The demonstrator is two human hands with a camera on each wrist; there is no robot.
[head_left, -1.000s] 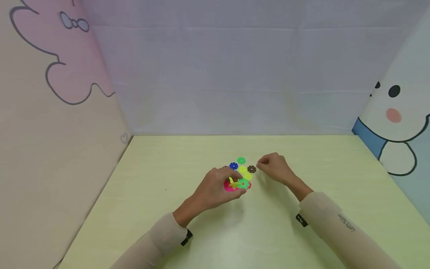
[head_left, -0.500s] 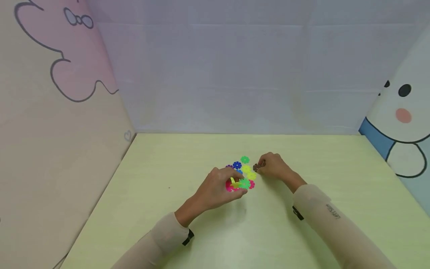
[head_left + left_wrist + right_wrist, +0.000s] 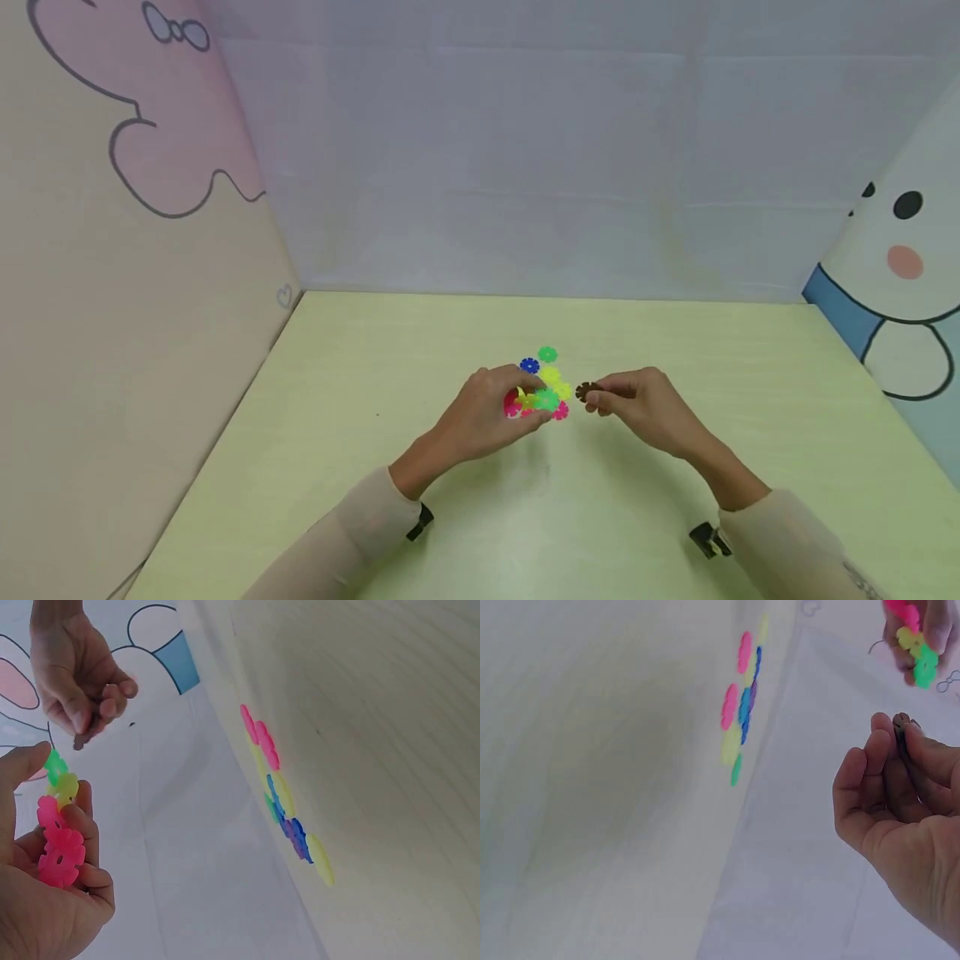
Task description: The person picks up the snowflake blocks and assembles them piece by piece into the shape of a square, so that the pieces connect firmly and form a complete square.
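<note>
Currently, the left hand (image 3: 487, 412) grips a short chain of notched discs (image 3: 61, 859), its thumb and fingers curled around the joined pieces. Seen from the left wrist, the chain runs from a green disc (image 3: 56, 766) at the thumb tip, through yellow, to pink nearer the palm. The right hand (image 3: 648, 408) pinches a brown disc (image 3: 583, 392) between thumb and fingers, near the chain's green end but apart from it. Both hands are raised above the pale table (image 3: 375, 358). On it lies a cluster of loose discs: a loose green disc (image 3: 547, 354) farthest from the person, a dark blue disc (image 3: 529, 366) just beside it, then yellow, purple and loose pink discs (image 3: 266, 745). Beige sleeves (image 3: 780, 533) cover both forearms.
</note>
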